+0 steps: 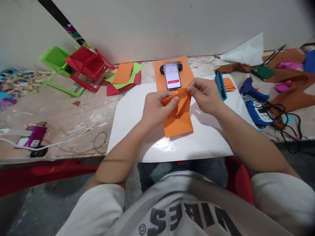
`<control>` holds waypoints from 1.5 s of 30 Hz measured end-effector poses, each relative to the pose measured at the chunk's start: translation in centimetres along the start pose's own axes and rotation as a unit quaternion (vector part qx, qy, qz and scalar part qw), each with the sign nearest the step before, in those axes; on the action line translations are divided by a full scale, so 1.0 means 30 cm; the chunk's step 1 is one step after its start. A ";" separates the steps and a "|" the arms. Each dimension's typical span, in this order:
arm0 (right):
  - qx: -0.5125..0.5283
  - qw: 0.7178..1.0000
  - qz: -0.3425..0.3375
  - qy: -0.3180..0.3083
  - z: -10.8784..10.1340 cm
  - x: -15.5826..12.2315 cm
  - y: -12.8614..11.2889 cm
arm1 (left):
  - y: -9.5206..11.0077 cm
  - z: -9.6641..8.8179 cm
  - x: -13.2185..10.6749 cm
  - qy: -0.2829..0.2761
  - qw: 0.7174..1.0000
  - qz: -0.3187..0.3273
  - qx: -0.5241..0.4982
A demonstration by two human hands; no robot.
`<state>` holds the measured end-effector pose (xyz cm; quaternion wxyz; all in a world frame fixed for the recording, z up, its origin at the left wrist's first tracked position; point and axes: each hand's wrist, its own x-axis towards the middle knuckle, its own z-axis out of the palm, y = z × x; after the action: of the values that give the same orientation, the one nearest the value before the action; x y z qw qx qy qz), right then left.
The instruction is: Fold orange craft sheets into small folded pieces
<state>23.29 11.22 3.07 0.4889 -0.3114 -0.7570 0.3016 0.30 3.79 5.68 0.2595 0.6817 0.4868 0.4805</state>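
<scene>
An orange sheet of paper or felt point(178, 126) is held up over a white board point(157, 147), its far edge bent and its lower part hanging toward me. My left hand point(158, 106) pinches its left side, thumb on top. At the upper right corner, my right hand point(204, 95) grips the sheet between thumb and fingers. Just beyond the hands lies a phone point(172, 77) showing a timer, on a larger orange sheet point(161, 75). A blue cutter-like tool point(220, 85) rests beside my right hand, close to small orange pieces point(228, 84).
Small red point(86, 62) and green point(55, 60) folded chairs stand at the back left, near stacked coloured sheets point(123, 73). A blue glue gun point(253, 90), a blue device point(259, 113) and black cable lie right. A purple power socket point(34, 136) with a white cord sits left.
</scene>
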 end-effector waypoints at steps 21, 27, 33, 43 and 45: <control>0.147 0.985 0.079 0.051 0.121 -0.046 -0.014 | -0.003 0.033 -0.015 0.046 0.999 -0.020 -0.018; 0.208 0.970 0.125 0.031 0.114 -0.047 -0.076 | 0.005 0.038 -0.011 0.074 0.997 -0.014 -0.035; 0.221 0.961 0.162 0.043 0.114 -0.047 -0.109 | 0.013 0.041 -0.008 0.074 0.997 -0.021 -0.032; 0.269 0.945 0.185 0.015 0.128 -0.051 -0.117 | -0.008 0.036 -0.015 0.126 0.992 0.017 -0.014; 0.274 0.945 0.180 0.005 0.125 -0.053 -0.116 | -0.014 0.034 -0.012 0.127 0.991 0.023 -0.034</control>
<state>19.72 7.26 3.58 0.4965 -0.2975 -0.5742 0.5790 1.03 3.73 4.77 0.2075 0.6173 0.4837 0.5848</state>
